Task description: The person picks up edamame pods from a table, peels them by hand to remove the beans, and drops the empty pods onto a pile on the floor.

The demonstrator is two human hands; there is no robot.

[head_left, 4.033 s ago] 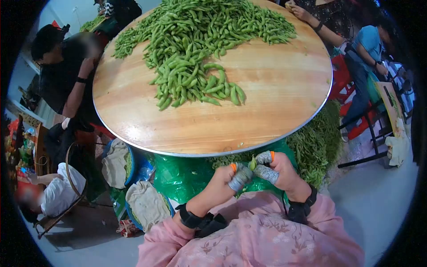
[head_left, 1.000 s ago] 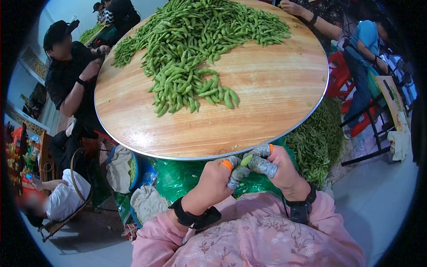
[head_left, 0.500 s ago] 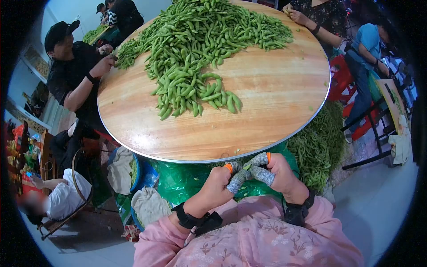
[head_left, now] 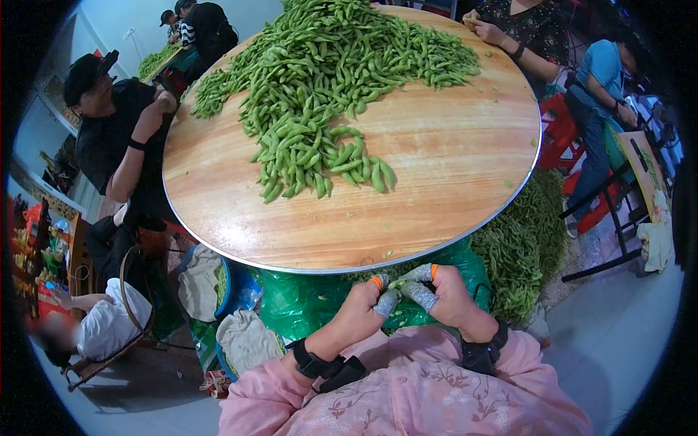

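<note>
Hands sit a bit lower and closer to the pink lap than a second ago, and less of the green pod shows, so it looks squeezed tighter. The left hand (head_left: 356, 311) and right hand (head_left: 448, 296) meet tip to tip. Both pinch the small pod (head_left: 398, 284) with grey finger covers (head_left: 418, 293), wrists bent in. Right behind them is a green bag (head_left: 291, 298). At 12 o'clock is the round table (head_left: 436, 160) with a big pile of pods (head_left: 327, 80). At 2 o'clock a low heap of pods (head_left: 520, 232) lies beside the table. At 10 o'clock a person in black (head_left: 109, 138) sits at the rim.
</note>
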